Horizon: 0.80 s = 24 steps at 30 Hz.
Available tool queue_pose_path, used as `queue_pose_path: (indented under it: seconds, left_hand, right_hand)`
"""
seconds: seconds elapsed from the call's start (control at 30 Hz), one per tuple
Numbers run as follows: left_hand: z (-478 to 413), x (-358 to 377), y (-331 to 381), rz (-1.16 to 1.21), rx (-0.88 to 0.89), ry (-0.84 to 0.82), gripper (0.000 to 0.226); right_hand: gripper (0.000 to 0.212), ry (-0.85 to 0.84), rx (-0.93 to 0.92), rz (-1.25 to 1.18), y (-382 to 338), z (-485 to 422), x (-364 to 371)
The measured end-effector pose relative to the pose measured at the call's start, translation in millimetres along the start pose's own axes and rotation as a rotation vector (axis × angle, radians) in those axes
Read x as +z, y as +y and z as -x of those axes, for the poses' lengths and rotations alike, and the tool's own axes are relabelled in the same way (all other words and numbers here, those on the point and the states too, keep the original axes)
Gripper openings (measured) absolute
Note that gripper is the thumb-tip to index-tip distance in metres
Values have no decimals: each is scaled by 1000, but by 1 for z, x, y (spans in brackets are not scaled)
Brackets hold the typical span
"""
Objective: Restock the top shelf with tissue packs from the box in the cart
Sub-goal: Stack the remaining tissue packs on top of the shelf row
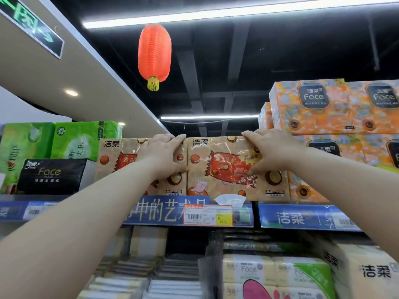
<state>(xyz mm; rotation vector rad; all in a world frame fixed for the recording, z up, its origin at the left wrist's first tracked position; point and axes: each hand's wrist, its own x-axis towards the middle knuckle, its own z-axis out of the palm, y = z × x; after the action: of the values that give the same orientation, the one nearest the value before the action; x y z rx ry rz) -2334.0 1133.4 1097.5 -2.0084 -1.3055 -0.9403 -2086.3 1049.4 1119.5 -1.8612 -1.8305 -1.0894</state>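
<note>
Both arms reach up and forward from the bottom corners of the frame, bare forearms, wrists nearly level at center. Two hands on one tan tissue pack (pixel 222 171): left hand (pixel 166 152) grasps its upper edge left of center, fingers hooked over the top, thumb down on the front face; right hand (pixel 269 149) grasps the upper edge on the right the same way, thumb pressing the front film. The pack stands upright on the top shelf (pixel 291 219), bottom edge behind the blue shelf strip, at mid-frame. It sits between two green packs (pixel 71 143) on the left and orange packs (pixel 336 108) on the right, and touches the orange ones. The orange packs are stacked in two layers; full count cannot be told, cut off by the frame edge. One black pack (pixel 51 175) stands in front of the green ones, left middle. One red-and-yellow price tag (pixel 208 215) is on the strip below the tan pack. One red lantern (pixel 154 52) hangs at upper center. Two light strips (pixel 216 15) run across the ceiling. One green exit sign (pixel 32 24) is at upper left. More packs (pixel 276 275) fill the lower shelf, bottom right, blurred.
</note>
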Motion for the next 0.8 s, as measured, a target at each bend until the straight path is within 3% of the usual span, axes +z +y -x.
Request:
queue_pose_path:
  seconds: [0.23, 0.43, 0.6, 0.8]
  left_hand:
    - [5, 5, 8, 9, -72, -51, 90]
    - [18, 10, 15, 36, -140, 40, 81]
    - [38, 3, 14, 81, -140, 21, 69]
    - [77, -16, -12, -36, -233, 19, 59]
  right_hand:
    - [109, -33, 42, 27, -1, 8, 8]
    - [96, 29, 69, -64, -9, 21, 13]
    - [71, 101, -74, -168, -35, 31, 10]
    - [53, 229, -294, -318, -85, 35, 3]
